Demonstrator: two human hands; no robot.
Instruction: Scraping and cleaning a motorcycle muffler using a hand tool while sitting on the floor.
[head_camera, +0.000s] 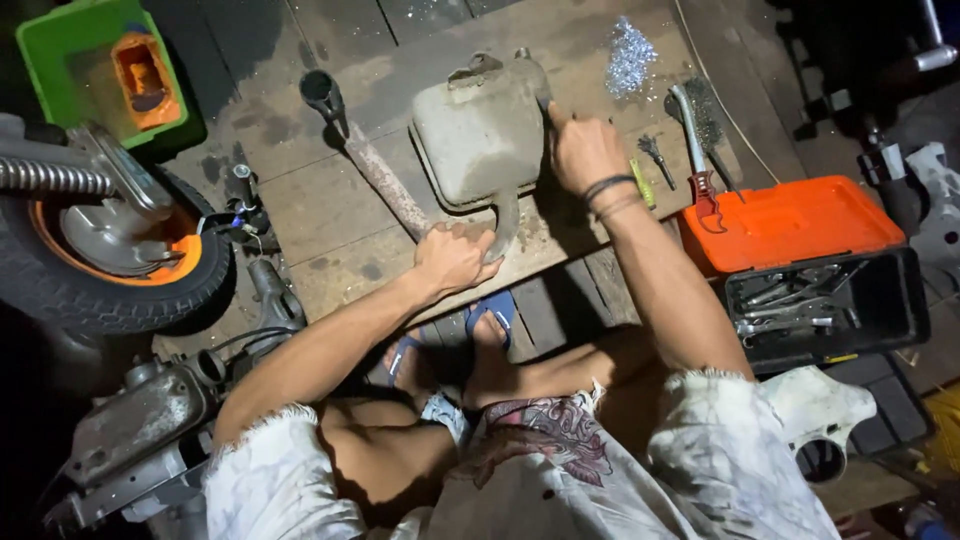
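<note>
A green bin (75, 45) holds an orange part (143, 68). Below it lies a wheel (110, 255). The left hand (452, 258) grips the curved pipe of the grey muffler (480, 135) on the wooden boards (330, 215). The right hand (583, 148) closes on the muffler's edge. The toolbox (825, 300), orange lid open, holds wrenches (790, 305).

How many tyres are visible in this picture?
1: a black tyre on an orange rim at the left edge, left of the left hand. Others may be hidden in darkness.
</note>
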